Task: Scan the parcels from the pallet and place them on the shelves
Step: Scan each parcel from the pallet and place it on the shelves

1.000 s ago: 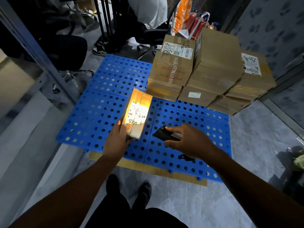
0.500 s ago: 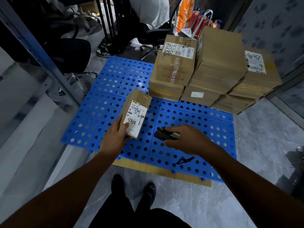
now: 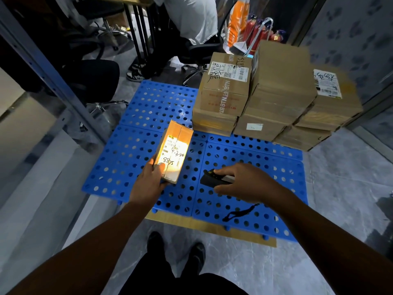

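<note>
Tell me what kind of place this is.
Likely a small parcel depot or stockroom: labelled cardboard boxes stacked on a blue pallet, a handheld scanner lighting a parcel, metal shelving at the left.

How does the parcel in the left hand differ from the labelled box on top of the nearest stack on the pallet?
The held parcel is slim and small; the stacked box is bulkier. The held parcel is gripped by the left hand; the stacked box rests on another carton. The held parcel's label glows in warm light; the stacked box's label is unlit. Both are brown cardboard with white labels bearing black handwriting.
</note>
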The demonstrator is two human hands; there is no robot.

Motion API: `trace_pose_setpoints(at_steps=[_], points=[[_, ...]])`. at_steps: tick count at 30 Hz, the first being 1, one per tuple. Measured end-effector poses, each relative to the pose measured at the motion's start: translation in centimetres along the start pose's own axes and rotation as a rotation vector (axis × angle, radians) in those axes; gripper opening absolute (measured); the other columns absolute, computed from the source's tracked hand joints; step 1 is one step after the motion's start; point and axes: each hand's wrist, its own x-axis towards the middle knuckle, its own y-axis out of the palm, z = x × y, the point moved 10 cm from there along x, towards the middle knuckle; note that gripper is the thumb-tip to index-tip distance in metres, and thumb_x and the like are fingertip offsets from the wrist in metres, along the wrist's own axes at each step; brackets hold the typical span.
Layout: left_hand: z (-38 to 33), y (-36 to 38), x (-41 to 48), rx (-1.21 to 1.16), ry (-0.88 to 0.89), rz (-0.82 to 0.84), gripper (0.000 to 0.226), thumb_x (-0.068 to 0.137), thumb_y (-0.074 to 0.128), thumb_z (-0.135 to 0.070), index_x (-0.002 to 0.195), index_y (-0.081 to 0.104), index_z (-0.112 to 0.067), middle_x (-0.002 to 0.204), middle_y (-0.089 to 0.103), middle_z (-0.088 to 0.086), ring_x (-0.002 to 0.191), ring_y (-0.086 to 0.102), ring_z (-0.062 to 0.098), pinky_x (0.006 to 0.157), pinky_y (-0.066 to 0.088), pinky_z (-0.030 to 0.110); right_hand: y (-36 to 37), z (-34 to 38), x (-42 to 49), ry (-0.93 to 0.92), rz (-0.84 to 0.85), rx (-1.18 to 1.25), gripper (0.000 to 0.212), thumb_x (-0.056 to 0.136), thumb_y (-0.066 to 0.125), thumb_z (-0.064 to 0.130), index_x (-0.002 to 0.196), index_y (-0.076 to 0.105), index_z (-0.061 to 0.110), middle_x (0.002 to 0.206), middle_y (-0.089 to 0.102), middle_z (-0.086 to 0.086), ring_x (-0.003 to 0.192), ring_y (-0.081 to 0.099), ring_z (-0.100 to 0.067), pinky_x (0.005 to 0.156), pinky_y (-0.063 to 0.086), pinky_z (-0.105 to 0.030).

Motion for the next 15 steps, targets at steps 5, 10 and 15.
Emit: trace_pose_setpoints(at_steps=[5,10,15], points=[[0.1,-0.1,0.2,-0.023,0.012,-0.005,0.079,0.078,0.089,-0.024,0.135,0.036,-0.015,0.151,0.04,0.021,0.129,0.054,0.043,0.083,0.06,0.053,0.1,-0.1,-0.8,0.005,0.047,-0.062,0.066,0.082,0.067,0.065,0.142,0.047,0.047,0.145,0.052,0.011,0.107,0.055,-0.01,0.085,0.047,-0.034],[-0.3,-0.1,0.4,0.025,0.031,-0.002,0.077,0.075,0.09,-0.024,0.133,0.04,-0.015,0.151,0.04,0.02,0.129,0.054,0.044,0.084,0.06,0.056,-0.6,-0.3,-1.3,0.006,0.026,-0.052,0.064,0.083,0.066,0.065,0.142,0.047,0.049,0.141,0.053,0.008,0.098,0.054,-0.006,0.076,0.043,-0.03],[0.2,-0.5,0.2,0.098,0.03,0.02,0.073,0.076,0.09,-0.025,0.134,0.051,-0.003,0.149,0.043,0.025,0.125,0.056,0.047,0.088,0.058,0.059,-1.7,0.1,-1.7,-0.018,0.018,0.043,0.063,0.08,0.069,0.066,0.138,0.051,0.052,0.118,0.06,0.022,0.07,0.065,-0.002,0.067,0.057,-0.029]])
